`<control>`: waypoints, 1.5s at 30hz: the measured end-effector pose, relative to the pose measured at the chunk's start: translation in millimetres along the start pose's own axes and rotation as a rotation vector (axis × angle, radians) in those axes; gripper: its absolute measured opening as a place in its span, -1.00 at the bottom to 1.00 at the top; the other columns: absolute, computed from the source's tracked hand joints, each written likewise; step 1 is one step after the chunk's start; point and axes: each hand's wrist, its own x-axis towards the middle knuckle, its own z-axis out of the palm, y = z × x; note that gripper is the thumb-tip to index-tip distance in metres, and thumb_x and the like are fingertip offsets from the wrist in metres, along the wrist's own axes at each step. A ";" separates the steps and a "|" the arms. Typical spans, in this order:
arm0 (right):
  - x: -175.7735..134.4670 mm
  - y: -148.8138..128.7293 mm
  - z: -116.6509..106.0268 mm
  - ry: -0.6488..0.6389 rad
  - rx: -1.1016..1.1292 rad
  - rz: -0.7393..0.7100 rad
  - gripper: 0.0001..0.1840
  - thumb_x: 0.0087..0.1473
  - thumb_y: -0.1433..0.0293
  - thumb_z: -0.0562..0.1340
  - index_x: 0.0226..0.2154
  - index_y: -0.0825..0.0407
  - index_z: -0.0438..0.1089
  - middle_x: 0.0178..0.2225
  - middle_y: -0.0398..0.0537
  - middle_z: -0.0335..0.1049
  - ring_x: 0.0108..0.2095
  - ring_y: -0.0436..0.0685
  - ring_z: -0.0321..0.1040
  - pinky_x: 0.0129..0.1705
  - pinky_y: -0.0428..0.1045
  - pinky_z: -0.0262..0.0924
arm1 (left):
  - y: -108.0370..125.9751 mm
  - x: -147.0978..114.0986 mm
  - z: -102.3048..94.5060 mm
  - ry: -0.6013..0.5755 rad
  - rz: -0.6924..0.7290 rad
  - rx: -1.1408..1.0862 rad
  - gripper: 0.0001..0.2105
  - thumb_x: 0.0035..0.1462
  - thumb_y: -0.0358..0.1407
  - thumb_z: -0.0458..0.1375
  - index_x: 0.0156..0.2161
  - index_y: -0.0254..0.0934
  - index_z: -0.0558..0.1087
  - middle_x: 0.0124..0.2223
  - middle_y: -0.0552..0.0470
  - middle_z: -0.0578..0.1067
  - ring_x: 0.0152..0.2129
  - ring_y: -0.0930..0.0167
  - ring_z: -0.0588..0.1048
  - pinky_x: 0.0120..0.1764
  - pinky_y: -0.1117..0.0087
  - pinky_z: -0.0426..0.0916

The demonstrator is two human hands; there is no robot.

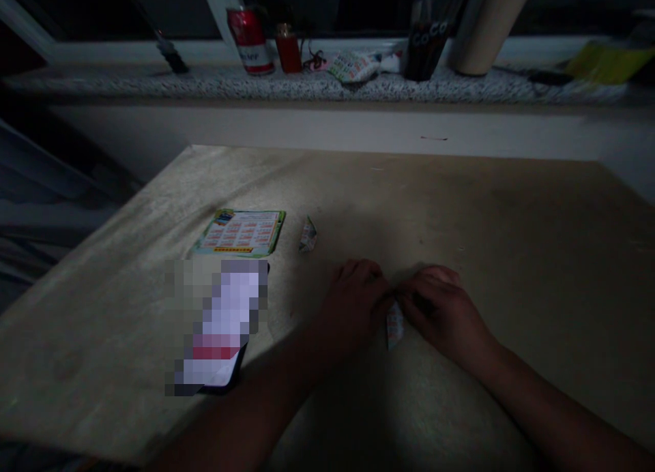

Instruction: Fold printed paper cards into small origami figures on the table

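Both my hands meet at the middle of the table over a small folded piece of printed paper [394,326]. My left hand [358,298] has its fingers curled and its thumb side at the paper's top end. From the other side, my right hand [443,312] pinches at the same end with thumb and fingertips. The paper's lower part sticks out toward me, narrow and pointed; its upper end is hidden by my fingers. Further off to the left lies another small folded paper piece [308,234], apart from my hands.
Left of my hands lie a stack of printed cards or sheets [240,233] and a phone with a lit, blurred screen [230,315]. On the granite windowsill [205,83] stand a red can [250,41], a red lighter [288,49], a crumpled wrapper [353,66] and a dark-filled cup [432,35].
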 end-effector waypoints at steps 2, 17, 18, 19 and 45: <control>-0.4 0.2 -0.1 -0.015 -0.020 -0.001 -0.93 0.21 0.44 0.25 -0.31 -0.02 0.46 -0.40 -0.09 0.49 -0.25 0.19 0.37 -0.03 0.17 0.17 | -2.8 -0.7 0.5 0.001 -0.002 -0.001 -0.87 0.32 -0.25 0.17 -0.16 -0.21 0.55 -0.02 -0.04 0.47 -0.02 0.23 0.37 0.05 0.14 0.23; -3.2 7.8 -4.8 -0.072 -0.018 -0.049 -0.92 0.24 0.41 0.29 -0.25 -0.02 0.54 -0.27 -0.05 0.50 -0.15 0.22 0.37 0.00 0.18 0.15 | -8.3 -2.6 -4.8 -0.028 -0.069 -0.006 -0.86 0.26 -0.17 0.25 -0.15 -0.07 0.63 0.16 -0.02 0.44 0.14 0.17 0.34 0.14 0.02 0.19; -3.6 7.9 -4.2 -0.073 -0.024 -0.045 -0.93 0.23 0.41 0.29 -0.26 -0.02 0.54 -0.26 -0.05 0.51 -0.14 0.22 0.37 0.01 0.19 0.15 | -8.3 -2.3 -5.2 -0.031 -0.071 -0.007 -0.86 0.26 -0.17 0.24 -0.15 -0.08 0.63 0.17 -0.03 0.44 0.14 0.17 0.33 0.14 0.02 0.19; -3.8 7.9 -3.8 -0.078 -0.030 -0.042 -0.93 0.23 0.40 0.30 -0.27 -0.02 0.54 -0.25 -0.05 0.51 -0.13 0.22 0.37 0.02 0.19 0.15 | -8.2 -2.0 -5.6 -0.034 -0.073 -0.005 -0.86 0.26 -0.17 0.24 -0.15 -0.08 0.64 0.17 -0.02 0.44 0.14 0.17 0.34 0.14 0.02 0.20; -6.9 13.1 -2.5 -0.067 -0.025 -0.071 -0.91 0.19 0.32 0.33 -0.29 -0.08 0.59 -0.25 -0.03 0.50 -0.14 0.22 0.42 -0.03 0.18 0.25 | -5.9 -2.7 -6.5 -0.057 -0.035 0.081 -0.77 0.28 -0.04 0.18 -0.14 0.00 0.66 0.21 -0.03 0.43 0.16 0.14 0.33 0.15 0.00 0.16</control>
